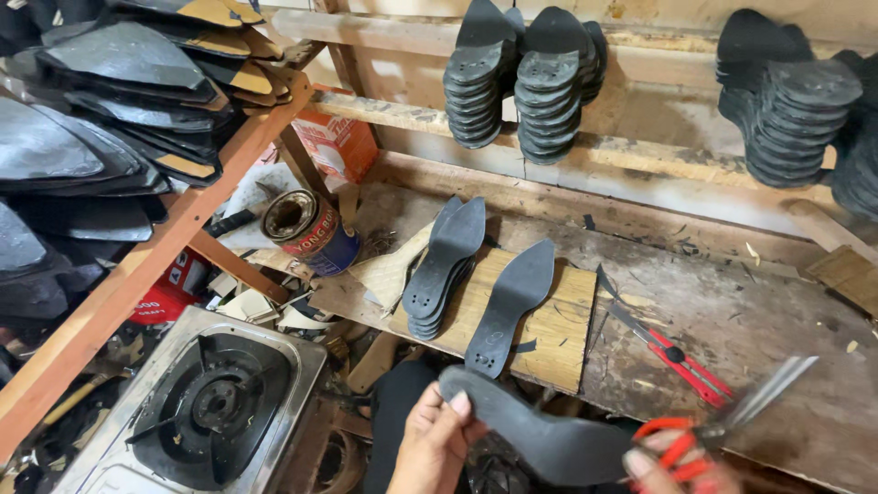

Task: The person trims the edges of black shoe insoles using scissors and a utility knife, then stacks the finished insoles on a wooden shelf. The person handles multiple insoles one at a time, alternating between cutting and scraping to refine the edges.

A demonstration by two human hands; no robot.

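Trimming looks cleanest if the left hand (pixel 432 443), pinched on the black sole (pixel 540 432), turns it steadily toward the scissors (pixel 732 416) gripped in the right hand (pixel 672 467).

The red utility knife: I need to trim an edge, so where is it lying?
In the head view, the red utility knife lies on the workbench right of the wooden board, just above the right hand holding scissors.

Even, soft daylight w/ mild shadows; scissors (pixel 732 416) motion-blurred, edges slightly distorted.
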